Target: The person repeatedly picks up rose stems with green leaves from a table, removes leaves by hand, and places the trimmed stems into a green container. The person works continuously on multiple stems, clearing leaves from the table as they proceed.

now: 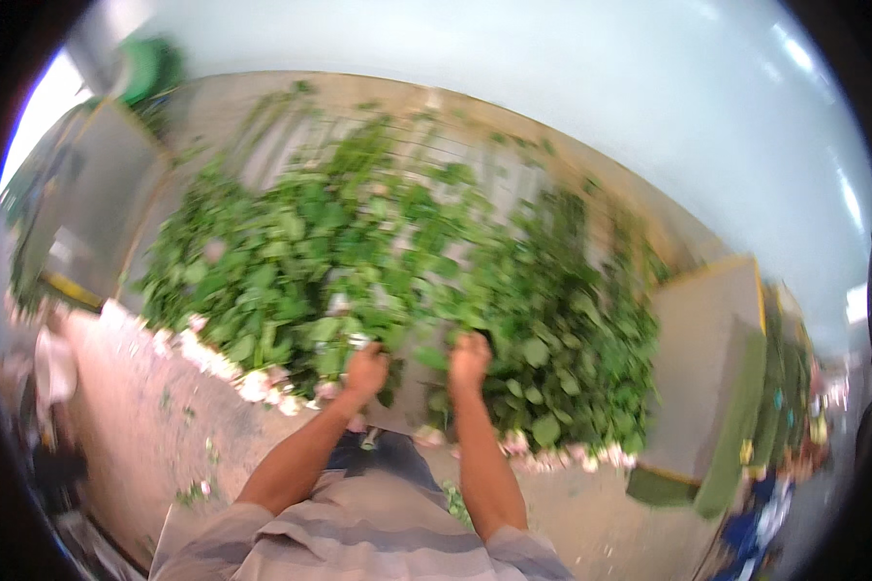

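Note:
Before me a broad layer of leafy rose stems (291,240) covers a slanted table, with pale pink rose heads (258,385) along its near edge. My left hand (367,372) is at the inner edge of the left-hand leaves, fingers curled; blur hides whether a stem is in it. Beside the right-hand leaves (552,348) is my right hand (470,356), also curled, with a small dark thing at its fingers that I cannot make out. Between both hands shows a strip of grey table surface (410,385).
Grey upright panels with yellow edges stand at the left (112,196) and right (705,363). Behind the table runs a pale blue wall (479,51). Scattered leaves and a fallen rose (205,488) lie on the floor (145,421). A blurred person in blue (759,519) is at far right.

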A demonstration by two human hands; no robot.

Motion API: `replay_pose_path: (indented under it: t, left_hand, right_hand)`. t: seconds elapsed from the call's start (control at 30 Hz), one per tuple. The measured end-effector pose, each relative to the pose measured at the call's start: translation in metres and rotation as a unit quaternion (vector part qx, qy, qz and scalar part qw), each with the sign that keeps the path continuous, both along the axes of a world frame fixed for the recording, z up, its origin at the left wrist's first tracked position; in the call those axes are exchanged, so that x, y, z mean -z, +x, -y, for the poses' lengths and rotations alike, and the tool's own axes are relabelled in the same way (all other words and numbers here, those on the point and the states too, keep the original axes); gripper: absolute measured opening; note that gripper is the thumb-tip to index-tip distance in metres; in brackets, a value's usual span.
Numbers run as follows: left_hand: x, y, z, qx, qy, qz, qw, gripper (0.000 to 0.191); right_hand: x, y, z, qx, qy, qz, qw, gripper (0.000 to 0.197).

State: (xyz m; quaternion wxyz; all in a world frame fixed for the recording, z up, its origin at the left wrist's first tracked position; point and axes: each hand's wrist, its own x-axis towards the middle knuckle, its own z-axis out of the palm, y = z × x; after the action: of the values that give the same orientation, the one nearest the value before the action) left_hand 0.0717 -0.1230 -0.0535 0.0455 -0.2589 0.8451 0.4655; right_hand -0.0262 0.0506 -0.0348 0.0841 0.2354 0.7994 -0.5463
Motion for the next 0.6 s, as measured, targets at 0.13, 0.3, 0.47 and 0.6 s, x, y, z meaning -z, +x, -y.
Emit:
replay_pose_path:
  t: [0.13,0.3,0.47,0.6]
  left_hand:
    - [-0.063,0.006,-0.006,0.029,-0.088,-0.127,0.988,0.044]
    - [-0.153,-0.015,0.046,0.005,0.164,-0.114,0.98,0.049]
    - [-0.201,-0.014,0.159,-0.022,0.192,-0.082,0.978,0.027]
    - [-0.217,0.015,0.28,-0.029,-0.089,-0.125,0.988,0.026]
  right_hand:
    - [-0.066,0.0,0.006,-0.008,-0.288,-0.098,0.953,0.02]
    - [-0.12,0.027,0.097,-0.145,-0.082,-0.174,0.97,0.032]
    - [-0.147,0.074,0.206,-0.389,-0.179,-0.246,0.87,0.054]
    - [-0.128,0.075,0.183,-0.379,-0.041,-0.188,0.905,0.057]
